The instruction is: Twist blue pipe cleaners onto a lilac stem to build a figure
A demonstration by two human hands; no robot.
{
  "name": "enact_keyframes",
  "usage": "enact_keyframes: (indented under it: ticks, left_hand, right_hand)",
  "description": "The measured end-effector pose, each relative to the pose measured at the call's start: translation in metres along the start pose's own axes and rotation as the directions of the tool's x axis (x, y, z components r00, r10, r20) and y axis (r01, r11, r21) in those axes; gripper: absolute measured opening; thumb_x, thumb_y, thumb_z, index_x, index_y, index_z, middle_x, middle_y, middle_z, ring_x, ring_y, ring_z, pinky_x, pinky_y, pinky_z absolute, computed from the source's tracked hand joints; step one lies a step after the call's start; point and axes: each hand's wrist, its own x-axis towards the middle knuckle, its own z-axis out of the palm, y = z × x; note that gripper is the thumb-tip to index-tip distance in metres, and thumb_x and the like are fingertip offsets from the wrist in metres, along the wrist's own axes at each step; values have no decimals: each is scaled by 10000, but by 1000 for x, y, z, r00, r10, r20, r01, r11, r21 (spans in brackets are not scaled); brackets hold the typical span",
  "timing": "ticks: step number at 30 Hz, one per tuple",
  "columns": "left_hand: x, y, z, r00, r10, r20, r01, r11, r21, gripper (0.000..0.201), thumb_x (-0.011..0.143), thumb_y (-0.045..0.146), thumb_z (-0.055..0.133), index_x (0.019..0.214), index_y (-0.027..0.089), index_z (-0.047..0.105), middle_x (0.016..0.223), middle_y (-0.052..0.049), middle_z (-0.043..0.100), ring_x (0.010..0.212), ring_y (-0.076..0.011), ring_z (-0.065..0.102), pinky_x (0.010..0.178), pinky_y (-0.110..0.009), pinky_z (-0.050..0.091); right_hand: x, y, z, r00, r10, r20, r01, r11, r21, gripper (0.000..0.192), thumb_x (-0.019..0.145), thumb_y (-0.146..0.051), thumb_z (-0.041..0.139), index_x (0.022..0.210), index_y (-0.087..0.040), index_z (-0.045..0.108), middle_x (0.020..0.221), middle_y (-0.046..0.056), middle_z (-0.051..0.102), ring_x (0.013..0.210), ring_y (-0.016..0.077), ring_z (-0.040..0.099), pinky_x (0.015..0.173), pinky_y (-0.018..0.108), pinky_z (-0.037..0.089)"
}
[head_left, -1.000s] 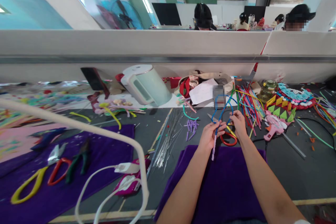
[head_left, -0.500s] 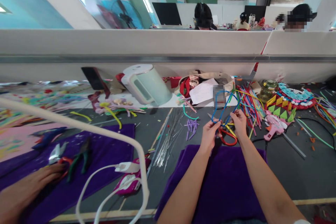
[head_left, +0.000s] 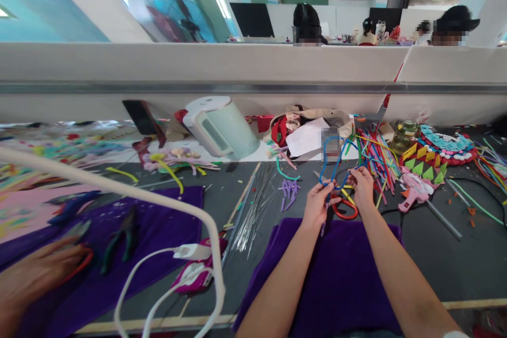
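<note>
Blue pipe cleaner point(head_left: 335, 165) is being pinched between the left hand point(head_left: 317, 204) and right hand point(head_left: 362, 187), both clamped on it (keeping its loop raised) above the purple cloth's point(head_left: 336, 280) far edge.

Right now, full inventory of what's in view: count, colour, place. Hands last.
pipe cleaner loop: one, blue, held up between both hands
scissors: one, red and yellow handles, under the hands
purple cloth: one, under the forearms
kettle: one, pale green, back centre
metal wires: a bundle, silver, left of the cloth
pipe cleaner pile: many, mixed colours, right of the hands
glue gun: one, pink, right
pliers: one, green handles, left cloth
co-worker's hand: one, blurred, far left
left hand: grip on the loop
right hand: grip on the loop
</note>
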Motion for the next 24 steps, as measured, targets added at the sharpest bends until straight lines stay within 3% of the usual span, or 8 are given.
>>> enact_keyframes:
  ticks: [4, 8, 11, 14, 18, 21, 24]
  left_hand:
    - [-4, -1, 4, 999, 54, -5, -54, 998, 19, 274, 608, 202, 760, 860, 134, 677, 887, -65, 670, 751, -169, 649, 472, -241, 574]
    - [-7, -2, 8, 995, 98, 3, -98, 994, 52, 302, 597, 234, 774, 860, 114, 684, 833, -75, 676, 801, -204, 662, 493, -239, 576]
    - [-8, -4, 9, 996, 91, 5, -91, 994, 52, 316, 589, 240, 779, 859, 104, 688, 805, -79, 685, 772, -197, 665, 512, -242, 577]
    - [-8, -4, 9, 996, 90, -3, -89, 995, 43, 319, 586, 229, 779, 867, 105, 690, 819, -80, 693, 734, -179, 663, 521, -240, 576]
    - [-7, -2, 8, 994, 105, -30, -104, 994, 19, 285, 591, 202, 774, 846, 110, 686, 841, -80, 697, 743, -183, 668, 522, -243, 574]
    - [-5, 0, 6, 997, 77, -19, -78, 997, -17, 265, 615, 178, 760, 859, 111, 678, 835, -81, 701, 776, -200, 676, 531, -251, 577]
    - [-1, 2, 3, 1000, 4, -17, -5, 998, -67, 221, 656, 131, 725, 867, 108, 667, 818, -82, 706, 725, -184, 682, 552, -266, 583]
  right_hand:
    - [-3, 2, 0, 975, -222, 13, 219, 949, -227, 185, 726, -349, 614, 709, -198, 509, 619, -54, 486, 547, 92, 494, 530, 214, 450]
    - [-7, -2, -1, 891, -441, 112, 428, 729, -535, 134, 769, -320, 588, 783, -188, 607, 818, 22, 522, 719, 130, 534, 616, 244, 468]
    - [-10, -5, 0, 839, -523, 154, 489, 596, -637, 119, 777, -290, 586, 802, -186, 640, 935, 62, 482, 797, 150, 528, 639, 258, 476]
    - [-14, -7, 2, 819, -523, 237, 531, 536, -656, 104, 804, -240, 543, 836, -194, 631, 909, 50, 483, 744, 135, 523, 674, 268, 474]
    - [-15, -6, 2, 826, -481, 293, 550, 577, -604, 92, 821, -234, 511, 825, -200, 596, 854, 31, 543, 740, 137, 547, 706, 269, 462]
    - [-8, -1, 0, 885, -441, 151, 452, 731, -511, 144, 805, -330, 556, 768, -191, 568, 732, 10, 576, 667, 139, 558, 659, 266, 461]
    - [-1, 6, -1, 946, -322, 38, 316, 892, -324, 196, 771, -378, 595, 763, -189, 543, 636, -20, 581, 574, 129, 565, 593, 257, 463]
